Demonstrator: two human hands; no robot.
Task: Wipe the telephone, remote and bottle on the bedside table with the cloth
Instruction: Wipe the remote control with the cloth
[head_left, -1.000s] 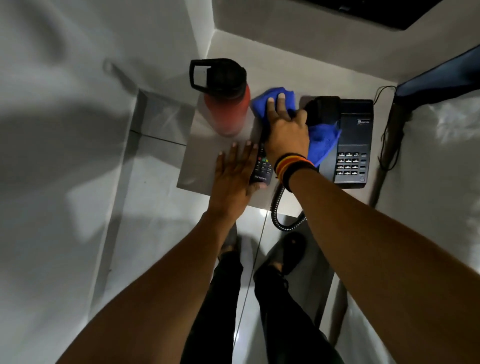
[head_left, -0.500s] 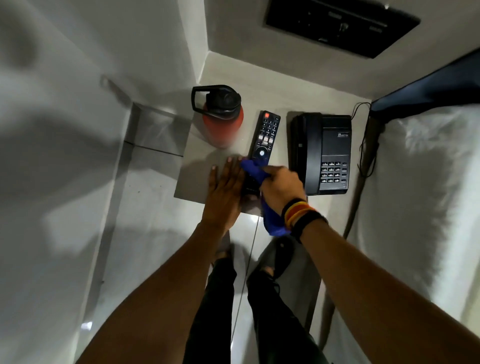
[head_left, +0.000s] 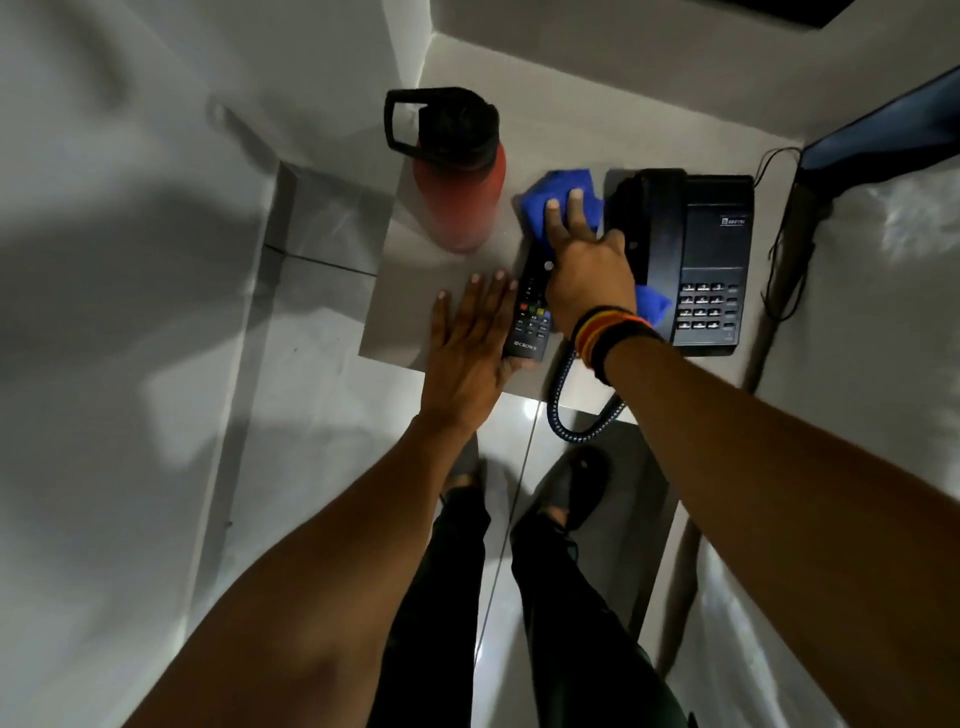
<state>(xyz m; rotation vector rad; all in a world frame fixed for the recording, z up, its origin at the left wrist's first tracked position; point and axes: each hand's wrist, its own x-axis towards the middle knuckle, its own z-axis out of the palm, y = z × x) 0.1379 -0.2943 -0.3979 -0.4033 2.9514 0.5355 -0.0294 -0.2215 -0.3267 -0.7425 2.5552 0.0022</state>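
Note:
A black remote (head_left: 531, 317) lies lengthwise on the grey bedside table (head_left: 405, 312), between a red bottle (head_left: 460, 202) with a black lid and a black telephone (head_left: 698, 260). My right hand (head_left: 587, 265) presses a blue cloth (head_left: 558, 200) flat on the remote's far end, fingers spread over the cloth. The cloth's tail shows below my wrist, by the phone's keypad. My left hand (head_left: 470, 348) lies flat on the table with its thumb side against the remote's near end, steadying it.
The phone's coiled cord (head_left: 571, 415) hangs off the table's front edge. A white bed (head_left: 883, 291) stands right of the table, a white wall on the left. My legs and feet stand on the tiled floor (head_left: 322, 415) below.
My right hand has slid the cloth from the remote's near end up to its far end. The left hand has stayed at the near end.

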